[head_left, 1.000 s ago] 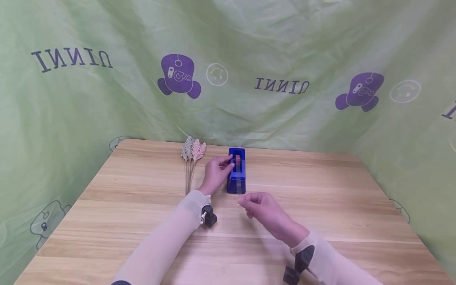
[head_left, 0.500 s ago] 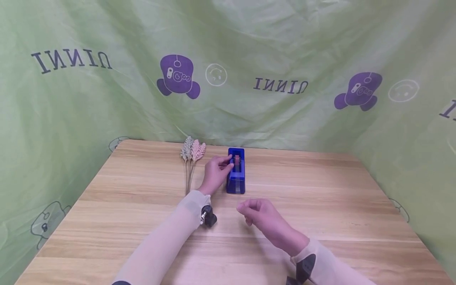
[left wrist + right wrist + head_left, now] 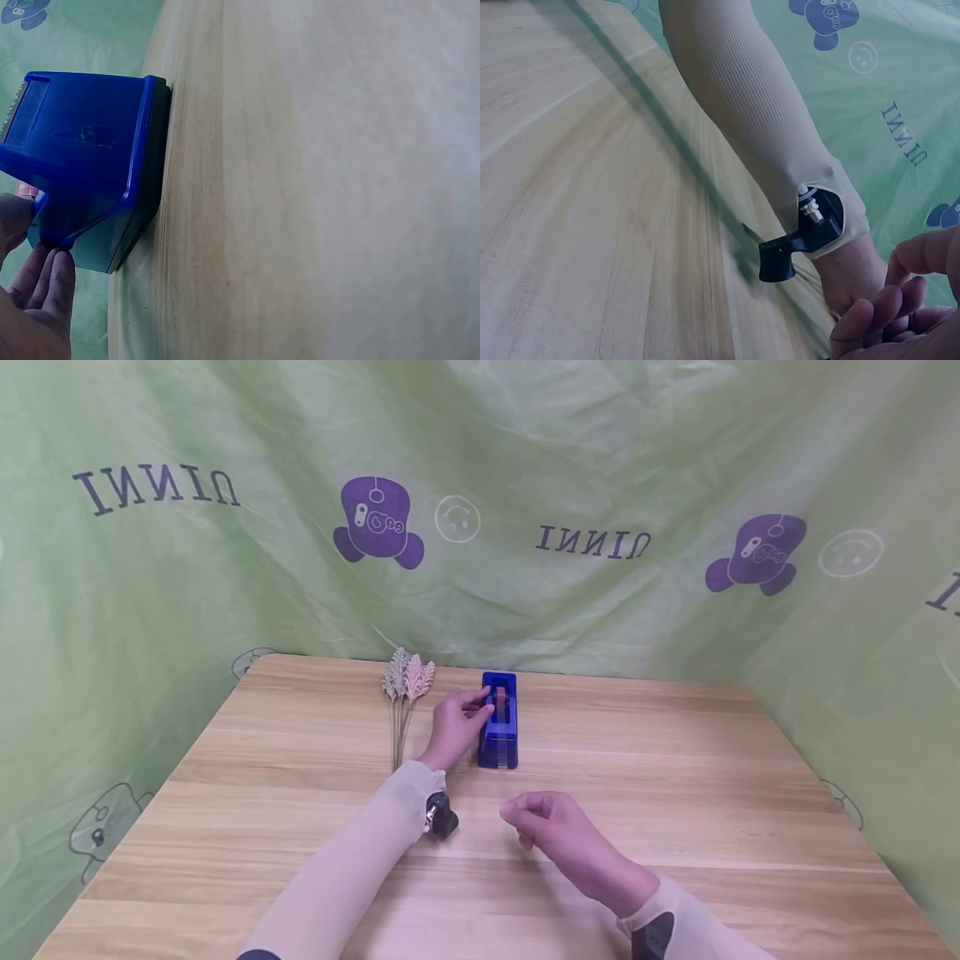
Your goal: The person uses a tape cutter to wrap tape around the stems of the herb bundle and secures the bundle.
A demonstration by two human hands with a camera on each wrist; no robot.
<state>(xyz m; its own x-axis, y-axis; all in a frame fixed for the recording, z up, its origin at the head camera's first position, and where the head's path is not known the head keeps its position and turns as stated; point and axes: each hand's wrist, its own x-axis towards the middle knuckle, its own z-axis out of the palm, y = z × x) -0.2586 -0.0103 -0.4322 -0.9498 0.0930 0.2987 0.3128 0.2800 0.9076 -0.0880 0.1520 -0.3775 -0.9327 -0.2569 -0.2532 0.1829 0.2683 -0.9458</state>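
Observation:
A blue tape dispenser [image 3: 498, 728] stands on the wooden table, holding a roll of tape [image 3: 501, 695] with a reddish core. My left hand [image 3: 454, 723] grips the dispenser's left wall between thumb and fingers. In the left wrist view, the left hand's fingers [image 3: 58, 289] press against the blue side, and the toothed cutting edge [image 3: 13, 112] shows at the upper left. Nearer the front, my right hand [image 3: 566, 843] pinches the end of a clear strip of tape [image 3: 504, 782] between thumb and forefinger. That strip is faint, running from the dispenser's front toward the fingertips.
Left of the dispenser lie artificial flower stems [image 3: 408, 681] with grey and pink heads, partly behind the left forearm. Green printed cloth [image 3: 495, 602] hangs around the back and sides of the table [image 3: 675, 777].
My right hand has drawn back from the dispenser, toward the front of the table, still pinching the tape. The left hand and the dispenser have kept their place.

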